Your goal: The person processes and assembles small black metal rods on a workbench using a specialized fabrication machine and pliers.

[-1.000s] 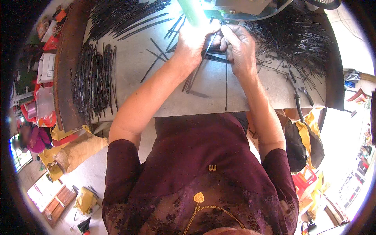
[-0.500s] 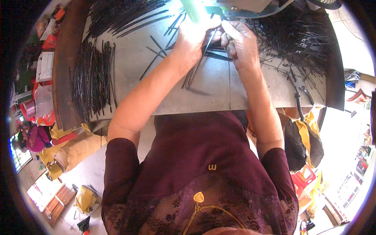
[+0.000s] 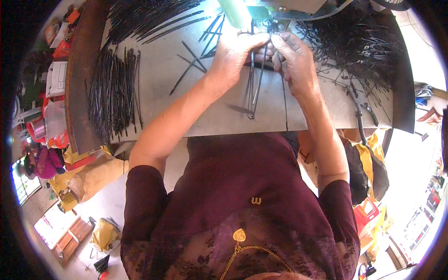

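Currently I'm seeing the left hand (image 3: 237, 46) gripping dark rods (image 3: 251, 91), right hand (image 3: 295, 56) pinching a thin rod (image 3: 285, 105), a tube (image 3: 235, 14) crowding in, piles (image 3: 112, 91) flanking, sacks (image 3: 103, 176) sitting beyond.

Glossy, metal-looking dark rods (image 3: 114, 93); smooth, matt grey tabletop (image 3: 156, 70).

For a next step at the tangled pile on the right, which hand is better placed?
Probably the right hand: it is nearer the tangled pile, while the left hand is farther across, though the right seems to hold a thin rod.
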### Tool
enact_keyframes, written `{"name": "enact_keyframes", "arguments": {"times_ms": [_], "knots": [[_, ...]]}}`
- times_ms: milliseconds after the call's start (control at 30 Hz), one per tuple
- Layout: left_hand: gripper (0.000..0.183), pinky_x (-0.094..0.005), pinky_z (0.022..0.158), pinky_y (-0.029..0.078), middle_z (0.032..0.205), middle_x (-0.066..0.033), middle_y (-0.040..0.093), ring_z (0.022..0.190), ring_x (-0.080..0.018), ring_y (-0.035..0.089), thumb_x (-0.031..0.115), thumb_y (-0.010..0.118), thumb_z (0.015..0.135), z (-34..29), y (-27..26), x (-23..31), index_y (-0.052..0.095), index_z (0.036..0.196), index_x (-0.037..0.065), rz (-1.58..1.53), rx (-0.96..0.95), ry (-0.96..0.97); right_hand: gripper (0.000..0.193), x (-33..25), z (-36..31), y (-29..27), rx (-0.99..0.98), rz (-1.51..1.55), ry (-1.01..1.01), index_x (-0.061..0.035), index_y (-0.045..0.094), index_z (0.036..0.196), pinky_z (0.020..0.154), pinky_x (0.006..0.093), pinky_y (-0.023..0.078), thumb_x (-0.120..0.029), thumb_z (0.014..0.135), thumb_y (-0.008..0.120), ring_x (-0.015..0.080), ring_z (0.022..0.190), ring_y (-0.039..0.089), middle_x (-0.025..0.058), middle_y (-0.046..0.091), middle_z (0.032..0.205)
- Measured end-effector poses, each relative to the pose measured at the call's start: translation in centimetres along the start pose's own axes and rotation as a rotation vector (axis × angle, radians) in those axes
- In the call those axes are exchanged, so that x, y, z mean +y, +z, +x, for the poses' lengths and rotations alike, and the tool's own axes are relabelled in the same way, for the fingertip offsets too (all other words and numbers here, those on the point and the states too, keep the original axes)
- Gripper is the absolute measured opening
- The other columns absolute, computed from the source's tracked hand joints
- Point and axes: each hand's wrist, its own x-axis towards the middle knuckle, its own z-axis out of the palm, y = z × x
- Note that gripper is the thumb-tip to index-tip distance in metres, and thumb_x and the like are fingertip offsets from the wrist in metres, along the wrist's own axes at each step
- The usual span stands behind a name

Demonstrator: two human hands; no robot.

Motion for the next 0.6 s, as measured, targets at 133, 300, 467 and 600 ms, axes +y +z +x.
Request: {"name": "enact_keyframes", "arguments": {"times_ms": [133, 300, 467, 600], "knots": [[0.020, -0.0268, 0.067, 0.053, 0.082, -0.0101, 0.066, 0.071, -0.0153, 0.065, 0.011, 0.066, 0.084, 0.6, -0.1, 0.8, 0.060, 0.098, -0.002, -0.066, -0.046, -0.068, 0.020, 0.0, 0.1, -0.4, -0.014, 0.009, 0.028, -0.0025, 0.058, 0.095, 0.037, 0.0189, 0.029, -0.022, 0.094, 0.055, 0.0058, 0.051, 0.048, 0.0026, 0.060, 0.077], [0.025, -0.0291, 0.072, 0.053, 0.086, -0.0097, 0.066, 0.076, -0.0164, 0.065, 0.014, 0.069, 0.083, 0.9, -0.3, 0.2, 0.059, 0.101, -0.002, -0.029, -0.060, -0.021, 0.021, -0.7, -0.2, -0.3, 0.001, -0.057, -0.008, -0.0027, 0.059, 0.099, 0.037, 0.0189, 0.030, -0.023, 0.093, 0.057, 0.0056, 0.050, 0.048, 0.0027, 0.061, 0.076], [0.023, -0.0277, 0.071, 0.052, 0.086, -0.0082, 0.065, 0.075, -0.0144, 0.064, 0.014, 0.069, 0.083, 0.6, 0.2, 0.6, 0.060, 0.099, -0.001, 0.042, -0.069, 0.047, 0.020, -0.8, 0.3, -1.1, -0.044, -0.051, -0.024, -0.0030, 0.060, 0.099, 0.037, 0.0187, 0.029, -0.022, 0.093, 0.057, 0.0055, 0.047, 0.047, 0.0034, 0.062, 0.075], [0.022, -0.0261, 0.070, 0.051, 0.086, -0.0069, 0.065, 0.074, -0.0130, 0.063, 0.014, 0.069, 0.083, 0.8, 0.0, -0.1, 0.061, 0.098, 0.000, 0.121, -0.079, 0.068, 0.019, -1.0, 0.4, -1.3, -0.075, 0.041, 0.030, -0.0025, 0.060, 0.096, 0.037, 0.0177, 0.028, -0.021, 0.093, 0.057, 0.0049, 0.047, 0.046, 0.0040, 0.062, 0.075]]}}
